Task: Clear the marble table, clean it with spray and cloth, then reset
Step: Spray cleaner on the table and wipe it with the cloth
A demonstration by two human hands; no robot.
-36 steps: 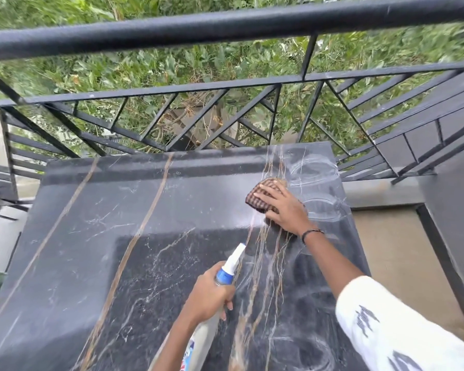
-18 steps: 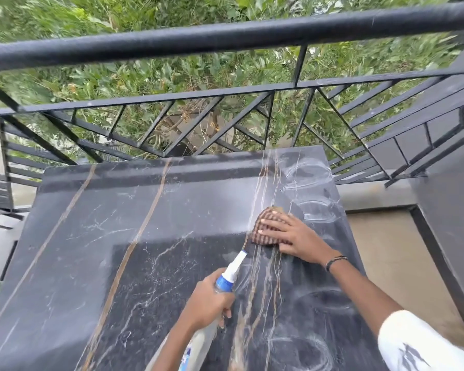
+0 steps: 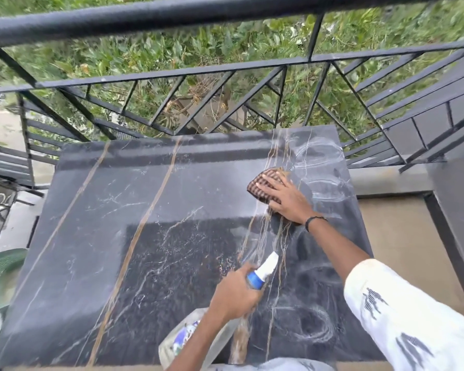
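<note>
Head view: on the dark marble tabletop (image 3: 118, 236), right of centre, the right hand (image 3: 285, 200) presses a checked cloth (image 3: 260, 184) with flat, spread fingers. Lower centre, the left hand (image 3: 235, 295) grips a spray bottle (image 3: 263, 269). A black railing (image 3: 225, 73) crosses the upper frame, and a green mesh object (image 3: 0, 274) sits at the left edge.

One head view only, and it looked steeply down from close above the table (image 3: 118, 236). It faced forward toward the railing (image 3: 172, 20) and greenery (image 3: 172, 46) beyond.
</note>
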